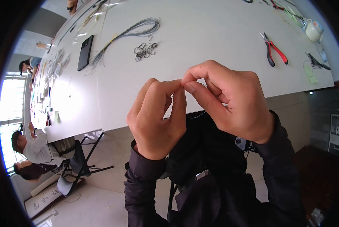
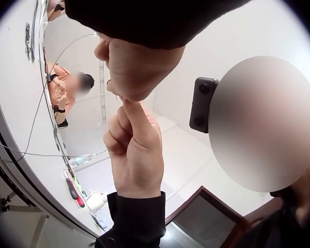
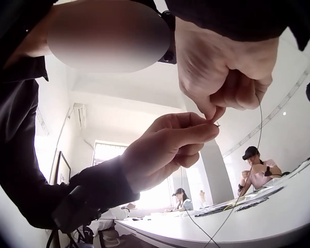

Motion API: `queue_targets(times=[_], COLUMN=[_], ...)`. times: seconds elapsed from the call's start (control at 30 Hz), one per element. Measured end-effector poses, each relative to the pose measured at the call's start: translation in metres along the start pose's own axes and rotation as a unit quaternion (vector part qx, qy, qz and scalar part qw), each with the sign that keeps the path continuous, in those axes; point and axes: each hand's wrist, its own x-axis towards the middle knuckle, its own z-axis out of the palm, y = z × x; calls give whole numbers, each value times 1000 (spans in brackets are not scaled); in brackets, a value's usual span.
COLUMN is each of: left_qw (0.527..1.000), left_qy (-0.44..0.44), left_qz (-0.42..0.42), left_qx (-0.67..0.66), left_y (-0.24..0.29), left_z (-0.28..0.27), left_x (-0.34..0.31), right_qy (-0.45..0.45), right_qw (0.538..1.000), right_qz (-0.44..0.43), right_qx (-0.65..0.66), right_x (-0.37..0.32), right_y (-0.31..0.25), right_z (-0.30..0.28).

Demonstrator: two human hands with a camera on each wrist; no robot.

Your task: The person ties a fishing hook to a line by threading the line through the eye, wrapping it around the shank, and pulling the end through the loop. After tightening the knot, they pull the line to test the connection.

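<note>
Thumb and forefinger of my left hand (image 1: 156,119) pinch something tiny, mostly hidden by the fingertips. The fingertips of my right hand (image 1: 235,102) meet them from the other side, also pinched. In the right wrist view a small dark metal tip (image 3: 217,124) pokes out where the fingers touch. A thin line (image 3: 261,119) runs down from the curled fingers of the right hand, and another strand hangs below the left hand. The left wrist view shows the thin line (image 2: 40,103) in a wide loop. Both hands are raised above the table's near edge.
On the white table (image 1: 120,90) lie a pile of small hooks (image 1: 142,52), a tied bundle of grey lines (image 1: 133,29), a black phone (image 1: 85,53) and red-black pliers (image 1: 271,50). A white container (image 1: 313,31) stands at the right. People sit on the left.
</note>
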Motion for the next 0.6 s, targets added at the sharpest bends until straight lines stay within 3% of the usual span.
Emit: queue_targets(times=[0.3,0.6], left_qw=[1000,999], left_qy=[1,11], left_qz=[16,42], left_qx=[-21,3], left_y=[-2,1], left_z=[2,4], left_x=[0,0], right_qy=[-105,-108], right_qw=[973,932], right_qz=[123,207], right_qx=[163,278], right_x=[19,22], right_y=[11,21], right_z=[-21,-17])
